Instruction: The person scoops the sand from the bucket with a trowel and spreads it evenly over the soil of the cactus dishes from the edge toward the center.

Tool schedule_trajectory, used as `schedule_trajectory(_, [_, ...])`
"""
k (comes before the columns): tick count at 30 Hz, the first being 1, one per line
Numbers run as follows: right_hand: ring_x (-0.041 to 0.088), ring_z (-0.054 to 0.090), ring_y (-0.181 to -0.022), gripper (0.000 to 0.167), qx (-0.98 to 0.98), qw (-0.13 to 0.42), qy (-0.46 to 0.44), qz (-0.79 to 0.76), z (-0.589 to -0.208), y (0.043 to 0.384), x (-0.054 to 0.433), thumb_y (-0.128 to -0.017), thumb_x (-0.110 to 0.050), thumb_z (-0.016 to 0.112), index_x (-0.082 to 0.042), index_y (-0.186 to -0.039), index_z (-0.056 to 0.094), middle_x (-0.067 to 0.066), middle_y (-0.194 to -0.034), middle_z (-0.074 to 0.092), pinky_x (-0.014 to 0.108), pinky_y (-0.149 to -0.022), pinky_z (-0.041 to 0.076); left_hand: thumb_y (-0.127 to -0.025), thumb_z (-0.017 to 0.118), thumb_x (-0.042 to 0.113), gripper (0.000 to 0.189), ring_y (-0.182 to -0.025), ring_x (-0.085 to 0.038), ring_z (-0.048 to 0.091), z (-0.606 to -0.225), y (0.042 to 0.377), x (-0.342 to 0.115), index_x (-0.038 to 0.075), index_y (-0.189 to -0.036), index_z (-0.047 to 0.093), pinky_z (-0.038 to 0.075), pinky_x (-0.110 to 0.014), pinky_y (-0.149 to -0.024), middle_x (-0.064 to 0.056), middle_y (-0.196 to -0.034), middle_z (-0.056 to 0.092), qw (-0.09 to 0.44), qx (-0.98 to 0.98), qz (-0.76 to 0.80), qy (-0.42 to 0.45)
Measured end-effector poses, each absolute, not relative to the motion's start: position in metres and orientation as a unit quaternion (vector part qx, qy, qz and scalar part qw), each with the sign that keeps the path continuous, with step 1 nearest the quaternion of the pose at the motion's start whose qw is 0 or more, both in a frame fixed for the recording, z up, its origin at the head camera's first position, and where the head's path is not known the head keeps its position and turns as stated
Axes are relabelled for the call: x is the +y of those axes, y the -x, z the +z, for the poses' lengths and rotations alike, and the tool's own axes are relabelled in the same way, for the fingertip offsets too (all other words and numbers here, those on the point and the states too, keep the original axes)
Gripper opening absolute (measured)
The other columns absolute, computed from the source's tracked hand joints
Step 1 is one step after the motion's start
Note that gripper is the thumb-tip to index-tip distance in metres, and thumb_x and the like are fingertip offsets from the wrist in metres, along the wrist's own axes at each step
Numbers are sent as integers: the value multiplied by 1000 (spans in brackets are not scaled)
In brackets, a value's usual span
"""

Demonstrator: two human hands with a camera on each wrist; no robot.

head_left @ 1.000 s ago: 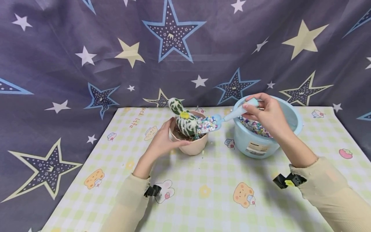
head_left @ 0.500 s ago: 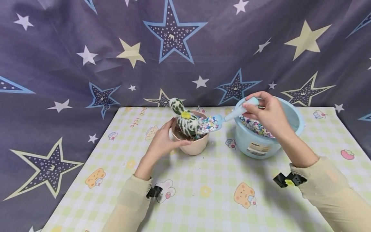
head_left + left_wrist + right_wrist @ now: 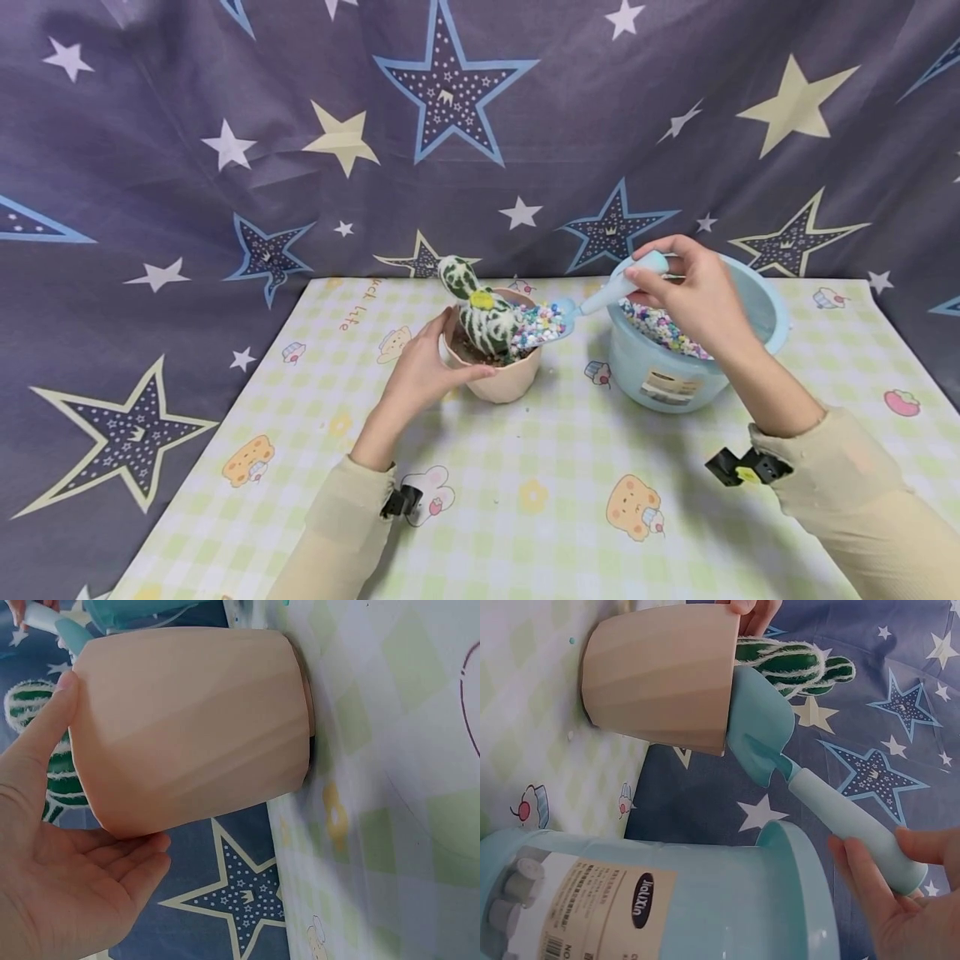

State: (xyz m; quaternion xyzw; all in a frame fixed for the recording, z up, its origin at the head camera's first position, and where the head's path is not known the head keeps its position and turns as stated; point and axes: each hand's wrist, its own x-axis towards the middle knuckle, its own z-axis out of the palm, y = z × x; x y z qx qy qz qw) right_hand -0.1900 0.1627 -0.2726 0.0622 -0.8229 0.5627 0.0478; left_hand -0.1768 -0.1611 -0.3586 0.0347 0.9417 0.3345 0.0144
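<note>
A beige flowerpot (image 3: 504, 385) stands on the table with a striped green-and-white cactus (image 3: 487, 327) in it, a yellow patch on the cactus's side. My left hand (image 3: 423, 365) grips the pot's left side, thumb at the front of the rim and fingers round the back. Between thumb and fingers my right hand (image 3: 693, 287) holds the handle of a light blue trowel (image 3: 761, 724). Its blade, heaped with multicoloured pebbles (image 3: 538, 323), lies over the pot's right rim beside the cactus. Dark soil partly shows inside the pot.
Right of the pot stands a light blue bucket (image 3: 667, 390) holding more coloured pebbles (image 3: 660, 327), partly under my right forearm. A green-and-white checked cloth (image 3: 555, 442) covers the table. Behind hangs a dark curtain (image 3: 285, 67) printed with stars.
Both hands, the pot and the trowel hold almost the same places. The head view has shifted very slightly.
</note>
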Motion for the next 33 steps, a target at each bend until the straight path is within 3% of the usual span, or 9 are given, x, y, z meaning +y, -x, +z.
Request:
schedule_trajectory(6, [-3,71,-71,32,-833,67,-65,546,-272,188,159,-95,-16,68,4,-118,57,-11,-86,69,23,-72,62,-70,83,60,119,-146,-37,36,-359,176,-160,11,-160,22,35,-55,-119,-15,-161,33,14,943,332,-30])
schedule_trajectory(13, [-6,70,-70,30,-845,82,-74,524,-270,186,155,-95,-17,69,1,-117,59,10,-97,72,24,-71,62,-71,82,61,118,-146,-38,37,-359,174,-159,11,-160,22,36,-56,-118,-17,-161,34,12,944,327,-28])
schedule_trajectory(18, [-8,68,-71,31,-850,87,-82,513,-269,185,154,-95,-17,68,2,-118,59,17,-102,71,23,-71,62,-71,82,61,118,-145,-38,38,-359,173,-158,10,-159,22,37,-55,-117,-17,-160,35,9,946,324,-26])
schedule_trajectory(33, [-10,68,-72,33,-871,96,-107,470,-262,186,150,-96,-24,68,-3,-120,62,19,-106,73,18,-70,61,-71,81,62,119,-145,-39,37,-359,172,-157,10,-159,21,37,-56,-117,-17,-161,33,4,948,319,-23])
